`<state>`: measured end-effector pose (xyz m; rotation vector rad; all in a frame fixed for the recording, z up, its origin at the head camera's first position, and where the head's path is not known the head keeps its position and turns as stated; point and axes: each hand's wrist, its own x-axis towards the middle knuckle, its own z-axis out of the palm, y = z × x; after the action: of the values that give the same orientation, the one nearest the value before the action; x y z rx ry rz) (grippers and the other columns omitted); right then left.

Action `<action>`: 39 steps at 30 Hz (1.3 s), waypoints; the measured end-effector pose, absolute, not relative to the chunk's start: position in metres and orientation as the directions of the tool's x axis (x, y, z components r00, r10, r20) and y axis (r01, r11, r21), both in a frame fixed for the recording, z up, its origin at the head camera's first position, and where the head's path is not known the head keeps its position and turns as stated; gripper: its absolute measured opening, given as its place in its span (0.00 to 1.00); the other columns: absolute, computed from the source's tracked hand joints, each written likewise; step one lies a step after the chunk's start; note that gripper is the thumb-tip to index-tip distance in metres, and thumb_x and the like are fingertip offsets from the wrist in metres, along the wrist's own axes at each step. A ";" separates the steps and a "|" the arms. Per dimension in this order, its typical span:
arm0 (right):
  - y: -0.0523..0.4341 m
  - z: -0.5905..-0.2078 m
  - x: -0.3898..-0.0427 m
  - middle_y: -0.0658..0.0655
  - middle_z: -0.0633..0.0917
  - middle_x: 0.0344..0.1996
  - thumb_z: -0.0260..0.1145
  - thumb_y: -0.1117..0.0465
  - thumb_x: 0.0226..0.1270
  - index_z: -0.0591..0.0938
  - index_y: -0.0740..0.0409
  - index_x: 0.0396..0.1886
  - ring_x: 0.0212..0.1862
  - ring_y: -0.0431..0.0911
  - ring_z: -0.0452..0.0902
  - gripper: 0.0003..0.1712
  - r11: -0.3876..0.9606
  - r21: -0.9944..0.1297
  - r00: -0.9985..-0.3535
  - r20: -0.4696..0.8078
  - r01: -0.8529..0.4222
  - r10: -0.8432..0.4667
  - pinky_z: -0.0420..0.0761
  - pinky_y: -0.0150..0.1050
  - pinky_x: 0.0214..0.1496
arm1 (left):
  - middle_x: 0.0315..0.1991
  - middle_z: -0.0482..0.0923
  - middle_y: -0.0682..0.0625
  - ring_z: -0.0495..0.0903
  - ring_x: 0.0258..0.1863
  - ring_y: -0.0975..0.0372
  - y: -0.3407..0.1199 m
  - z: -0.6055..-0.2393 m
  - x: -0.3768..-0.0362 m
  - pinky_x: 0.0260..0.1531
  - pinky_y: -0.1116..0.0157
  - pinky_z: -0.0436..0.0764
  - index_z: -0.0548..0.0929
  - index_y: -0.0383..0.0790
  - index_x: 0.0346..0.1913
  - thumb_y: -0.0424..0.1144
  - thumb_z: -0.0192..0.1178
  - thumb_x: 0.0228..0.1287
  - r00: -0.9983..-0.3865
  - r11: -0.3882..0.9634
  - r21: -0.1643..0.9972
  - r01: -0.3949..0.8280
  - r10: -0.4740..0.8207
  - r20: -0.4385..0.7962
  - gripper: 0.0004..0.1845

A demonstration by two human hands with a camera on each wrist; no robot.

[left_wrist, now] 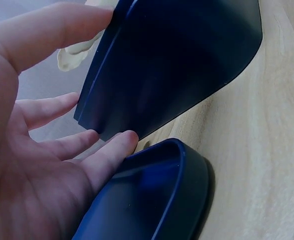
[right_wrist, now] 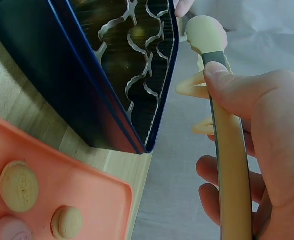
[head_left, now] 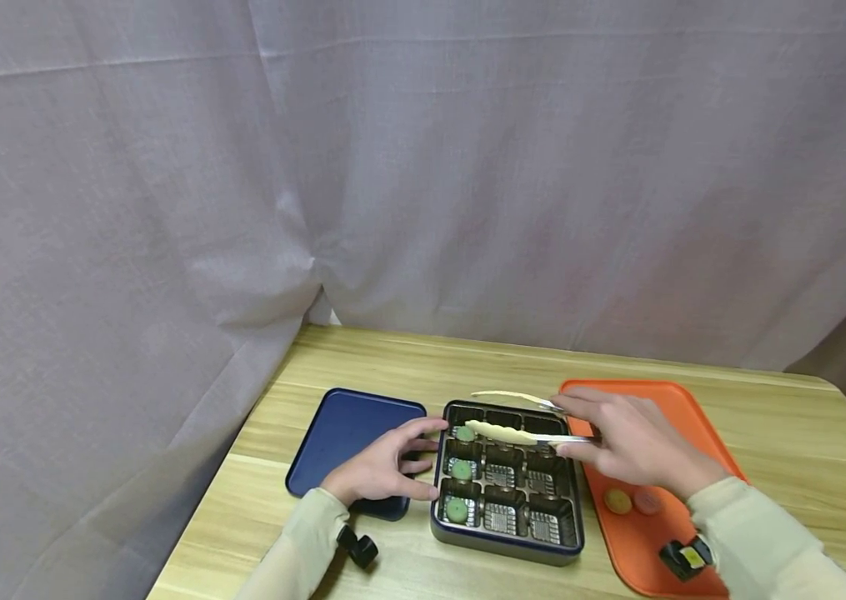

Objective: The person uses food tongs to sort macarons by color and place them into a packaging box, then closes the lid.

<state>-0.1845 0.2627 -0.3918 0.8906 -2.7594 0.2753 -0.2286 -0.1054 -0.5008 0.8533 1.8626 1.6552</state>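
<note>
Cream-coloured tongs (head_left: pixel 513 432) were pinched in the right hand (head_left: pixel 636 446), thumb pressed along the top arm, tips spread over the far-left compartment of the dark blue tin (head_left: pixel 505 546), right above a green cookie (head_left: pixel 464 433) sitting in there. Two more green cookies (head_left: pixel 460 469) filled the rest of that left column; the other compartments just showed the ridged liner. The tin sat around the middle of the desk (head_left: pixel 407 358), toward the front edge. The left hand (head_left: pixel 385 468) was flat and relaxed, fingers straight against the tin's left wall, holding nothing. Under that hand was the blue lid (head_left: pixel 343 429), lying just left of the tin. On the other side, an orange tray (head_left: pixel 681 408) ran along the tin's right wall, with a yellowish cookie (head_left: pixel 617 500) and a pinkish cookie (head_left: pixel 646 500) near its front end. Grey curtain (head_left: pixel 423 167) behind it all.
</note>
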 end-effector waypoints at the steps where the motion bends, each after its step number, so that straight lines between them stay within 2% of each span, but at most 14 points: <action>1: 0.264 -0.392 -0.184 0.48 0.86 0.56 0.79 0.46 0.63 0.83 0.50 0.67 0.23 0.23 0.65 0.34 0.799 -0.105 -0.789 0.280 -0.592 -0.547 0.75 0.34 0.28 | 0.81 0.59 0.44 0.66 0.76 0.46 -0.105 -0.501 -0.229 0.73 0.56 0.75 0.61 0.41 0.82 0.25 0.77 0.57 -0.676 0.061 0.990 0.127 0.735 0.041 0.52; 5: 0.273 -0.390 -0.180 0.51 0.86 0.59 0.79 0.46 0.64 0.83 0.50 0.68 0.24 0.22 0.65 0.35 0.803 -0.097 -0.785 0.307 -0.588 -0.538 0.74 0.32 0.28 | 0.81 0.58 0.43 0.66 0.75 0.46 -0.106 -0.501 -0.229 0.72 0.56 0.75 0.60 0.39 0.82 0.24 0.77 0.56 -0.673 0.059 0.990 0.132 0.738 0.046 0.52; 12: 0.298 -0.389 -0.170 0.44 0.87 0.50 0.81 0.47 0.61 0.85 0.50 0.65 0.26 0.24 0.65 0.33 0.812 -0.109 -0.784 0.360 -0.573 -0.505 0.66 0.27 0.25 | 0.81 0.58 0.43 0.66 0.76 0.46 -0.107 -0.502 -0.230 0.72 0.56 0.75 0.60 0.39 0.82 0.25 0.77 0.57 -0.674 0.059 0.990 0.127 0.737 0.043 0.52; 19: 0.330 -0.393 -0.156 0.45 0.88 0.50 0.84 0.49 0.56 0.85 0.52 0.63 0.30 0.25 0.69 0.35 0.824 -0.134 -0.795 0.387 -0.550 -0.467 0.70 0.30 0.26 | 0.81 0.58 0.43 0.67 0.75 0.46 -0.107 -0.501 -0.230 0.73 0.53 0.75 0.60 0.39 0.82 0.25 0.77 0.57 -0.677 0.063 0.990 0.130 0.735 0.042 0.52; 23: 0.351 -0.399 -0.148 0.47 0.88 0.50 0.87 0.53 0.50 0.85 0.53 0.63 0.29 0.25 0.67 0.38 0.820 -0.121 -0.778 0.417 -0.560 -0.470 0.68 0.30 0.27 | 0.81 0.58 0.42 0.66 0.75 0.46 -0.108 -0.501 -0.228 0.73 0.54 0.75 0.60 0.39 0.82 0.26 0.77 0.57 -0.675 0.064 0.989 0.132 0.736 0.042 0.52; 29: 0.385 -0.405 -0.130 0.38 0.81 0.42 0.88 0.57 0.46 0.86 0.54 0.61 0.27 0.25 0.63 0.38 0.854 -0.126 -0.800 0.441 -0.505 -0.408 0.59 0.23 0.24 | 0.81 0.57 0.40 0.66 0.76 0.44 -0.109 -0.501 -0.227 0.73 0.53 0.75 0.59 0.38 0.82 0.27 0.76 0.58 -0.670 0.052 0.989 0.141 0.740 0.057 0.51; 34: 0.412 -0.412 -0.116 0.38 0.82 0.43 0.88 0.59 0.43 0.87 0.55 0.58 0.28 0.26 0.64 0.37 0.876 -0.131 -0.813 0.455 -0.465 -0.363 0.58 0.21 0.23 | 0.81 0.57 0.40 0.66 0.75 0.44 -0.111 -0.501 -0.228 0.73 0.53 0.75 0.59 0.37 0.82 0.26 0.76 0.57 -0.676 0.055 0.988 0.146 0.735 0.059 0.52; 39: 0.435 -0.426 -0.102 0.35 0.79 0.38 0.90 0.57 0.37 0.88 0.56 0.54 0.26 0.25 0.61 0.37 0.904 -0.121 -0.833 0.455 -0.410 -0.316 0.55 0.21 0.21 | 0.81 0.57 0.41 0.66 0.76 0.44 -0.112 -0.502 -0.227 0.73 0.53 0.75 0.59 0.37 0.82 0.26 0.76 0.58 -0.675 0.059 0.988 0.146 0.736 0.056 0.52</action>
<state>-0.1023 0.4349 -0.4258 0.5285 -2.6344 0.2973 -0.2275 -0.1121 -0.5020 0.8781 1.8735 1.6552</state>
